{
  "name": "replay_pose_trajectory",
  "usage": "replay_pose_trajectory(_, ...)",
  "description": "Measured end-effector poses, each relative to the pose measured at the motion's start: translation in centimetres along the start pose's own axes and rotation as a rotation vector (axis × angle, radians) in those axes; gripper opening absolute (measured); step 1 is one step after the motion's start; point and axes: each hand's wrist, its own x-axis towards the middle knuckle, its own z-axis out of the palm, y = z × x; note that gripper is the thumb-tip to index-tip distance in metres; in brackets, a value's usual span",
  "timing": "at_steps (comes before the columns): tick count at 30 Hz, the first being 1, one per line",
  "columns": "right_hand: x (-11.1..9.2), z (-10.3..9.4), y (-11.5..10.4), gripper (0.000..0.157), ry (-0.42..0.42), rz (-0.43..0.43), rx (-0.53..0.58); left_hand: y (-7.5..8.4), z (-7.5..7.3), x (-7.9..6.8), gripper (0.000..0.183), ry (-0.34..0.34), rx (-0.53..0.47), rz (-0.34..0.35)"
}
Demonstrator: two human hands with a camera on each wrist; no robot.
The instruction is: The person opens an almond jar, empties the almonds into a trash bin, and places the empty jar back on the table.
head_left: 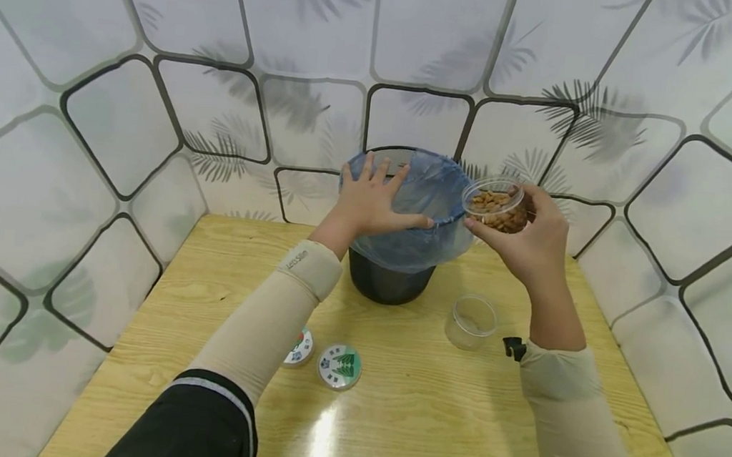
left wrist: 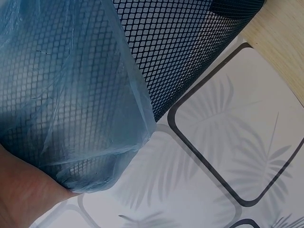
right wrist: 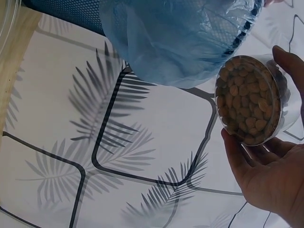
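A black mesh wastebasket (head_left: 390, 282) stands at the back of the table, lined with a blue plastic bag (head_left: 396, 252) folded over its rim. My left hand (head_left: 371, 204) spreads over the bag's mouth, fingers straight and apart. In the left wrist view, part of that hand (left wrist: 26, 190) lies against the bag's edge. To the basket's right, my right hand (head_left: 536, 235) grips a clear round jar (head_left: 497, 204), lidless and tilted toward the bag. Brown almond-like nuts (right wrist: 247, 99) fill much of it. The basket's inside is partly hidden by my left hand.
Another clear round jar (head_left: 471, 323), without a lid, sits on the wooden table (head_left: 415, 419) below my right hand. Two round printed lids (head_left: 339, 367) lie near my left forearm, one partly covered by the sleeve. A patterned curtain (head_left: 330, 32) surrounds the table's back and sides.
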Motion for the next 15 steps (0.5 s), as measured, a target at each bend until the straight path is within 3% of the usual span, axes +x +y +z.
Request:
replay_pose_trajectory(8,0.7,-0.5,-0.7,0.094,-0.053,0.046,-0.067,0.2,0.0,-0.1,0.112,0.007,0.001,0.004)
replay_pose_trajectory(15,1.2,-0.7,-0.9,0.098,-0.094,0.051,-0.090,0.0,0.1,0.1,0.113,0.001,0.013,-0.001)
